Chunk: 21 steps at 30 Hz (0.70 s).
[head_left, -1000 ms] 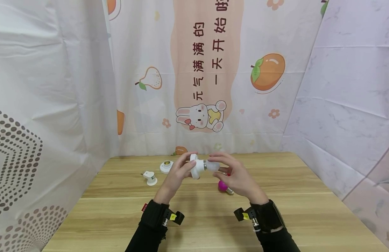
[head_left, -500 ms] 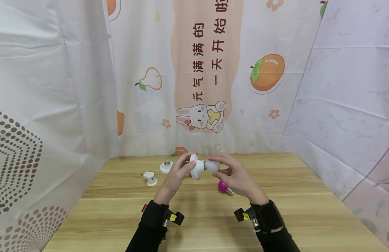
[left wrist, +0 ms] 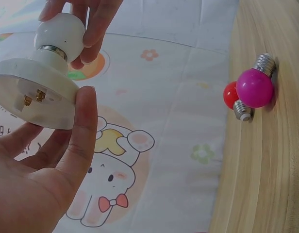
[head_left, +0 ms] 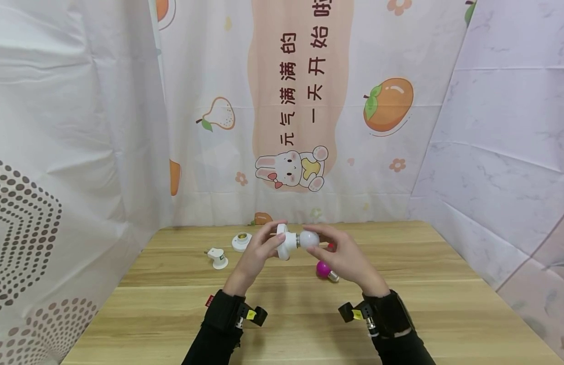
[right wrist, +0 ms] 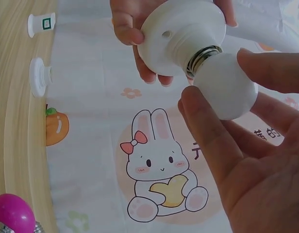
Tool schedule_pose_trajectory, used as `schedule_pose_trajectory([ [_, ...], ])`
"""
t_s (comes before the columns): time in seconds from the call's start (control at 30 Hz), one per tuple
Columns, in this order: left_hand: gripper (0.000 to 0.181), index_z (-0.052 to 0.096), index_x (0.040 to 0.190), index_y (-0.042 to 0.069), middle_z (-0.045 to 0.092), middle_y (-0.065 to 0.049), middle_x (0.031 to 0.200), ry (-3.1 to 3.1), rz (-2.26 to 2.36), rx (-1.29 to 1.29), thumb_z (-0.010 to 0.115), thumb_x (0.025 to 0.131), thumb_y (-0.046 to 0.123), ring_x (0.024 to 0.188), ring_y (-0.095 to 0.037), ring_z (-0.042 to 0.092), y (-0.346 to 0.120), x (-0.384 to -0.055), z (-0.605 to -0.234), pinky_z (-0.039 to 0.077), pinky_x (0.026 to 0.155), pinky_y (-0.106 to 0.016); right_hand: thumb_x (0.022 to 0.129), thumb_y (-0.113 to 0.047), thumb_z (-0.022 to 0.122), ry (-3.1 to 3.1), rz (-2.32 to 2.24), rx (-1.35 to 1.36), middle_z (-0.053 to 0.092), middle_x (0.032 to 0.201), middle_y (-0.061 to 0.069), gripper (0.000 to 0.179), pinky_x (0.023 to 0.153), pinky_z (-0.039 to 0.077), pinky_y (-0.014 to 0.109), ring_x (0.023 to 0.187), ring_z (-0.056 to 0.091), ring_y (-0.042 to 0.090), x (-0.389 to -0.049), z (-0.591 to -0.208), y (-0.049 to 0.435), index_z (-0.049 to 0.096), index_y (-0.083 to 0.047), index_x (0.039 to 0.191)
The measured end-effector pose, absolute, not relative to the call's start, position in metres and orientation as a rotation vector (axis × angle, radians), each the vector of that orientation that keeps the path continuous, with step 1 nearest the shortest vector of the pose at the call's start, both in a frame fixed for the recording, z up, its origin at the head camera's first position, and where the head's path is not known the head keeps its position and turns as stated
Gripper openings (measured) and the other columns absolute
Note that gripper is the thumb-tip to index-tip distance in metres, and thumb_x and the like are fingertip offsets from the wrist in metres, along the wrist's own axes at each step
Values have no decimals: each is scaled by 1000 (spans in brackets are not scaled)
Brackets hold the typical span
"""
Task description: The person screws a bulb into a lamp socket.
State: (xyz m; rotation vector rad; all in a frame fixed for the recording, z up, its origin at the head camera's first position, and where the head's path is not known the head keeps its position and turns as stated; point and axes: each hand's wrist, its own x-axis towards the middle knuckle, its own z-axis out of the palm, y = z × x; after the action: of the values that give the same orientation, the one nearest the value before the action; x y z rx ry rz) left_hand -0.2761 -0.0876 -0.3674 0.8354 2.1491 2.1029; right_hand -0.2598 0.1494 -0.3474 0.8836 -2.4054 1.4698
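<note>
Above the table my left hand (head_left: 259,251) grips a white round-based lamp holder (head_left: 283,242) by its rim, turned on its side. Brass contacts show inside its underside in the left wrist view. A white light bulb (head_left: 309,239) sits in the holder's mouth, with a band of its metal screw thread (right wrist: 203,59) still exposed. My right hand (head_left: 346,256) has thumb and fingers around the bulb's globe (right wrist: 226,87). Its fingertips partly cover the globe in the head view.
A second white lamp holder (head_left: 241,242) and a white plug-in socket (head_left: 217,257) stand at the table's back left. Behind my right hand lie a magenta bulb (head_left: 323,269) and a red bulb (left wrist: 230,94). A printed curtain (head_left: 209,167) hangs behind the table.
The right hand's fingers have shifted on the bulb, so more of the globe shows. The left hand and lamp holder have hardly moved.
</note>
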Motion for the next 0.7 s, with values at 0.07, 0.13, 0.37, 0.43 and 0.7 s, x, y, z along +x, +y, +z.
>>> schedule_pose_trajectory([
  [0.07,52,44,149,3,50,-19,128,2153,2099,836,50,105,29,107,-23,55,-88,-276,-367,54,87,-38,95,-15,73,-2424,1463,862,65,129,9,44,81,58,33,110,63,25,-260,-347,149,63,-10,138],
  [0.13,52,44,149,2,50,-19,128,2154,2095,836,50,105,29,107,-23,55,-88,-276,-367,55,87,-38,96,-18,72,-2444,1462,840,66,128,9,45,84,57,34,108,64,23,-259,-346,149,62,-10,139],
  [0.37,53,44,149,2,50,-20,128,2141,2092,831,50,105,30,106,-22,55,-87,-277,-368,55,86,-38,99,-21,69,-2455,1628,817,65,124,18,46,82,60,34,97,72,27,-259,-347,148,58,-4,141],
  [0.43,53,44,149,2,50,-20,128,2141,2091,830,50,105,30,106,-23,56,-87,-277,-368,55,86,-38,100,-21,67,-2454,1638,821,65,121,19,46,80,60,32,95,72,27,-260,-348,148,58,-2,140],
  [0.7,52,43,149,2,50,-19,128,2134,2101,839,50,105,29,107,-23,55,-87,-277,-368,55,87,-38,99,-19,69,-2398,1487,821,63,131,15,48,78,58,30,104,67,23,-260,-349,146,57,-7,143],
])
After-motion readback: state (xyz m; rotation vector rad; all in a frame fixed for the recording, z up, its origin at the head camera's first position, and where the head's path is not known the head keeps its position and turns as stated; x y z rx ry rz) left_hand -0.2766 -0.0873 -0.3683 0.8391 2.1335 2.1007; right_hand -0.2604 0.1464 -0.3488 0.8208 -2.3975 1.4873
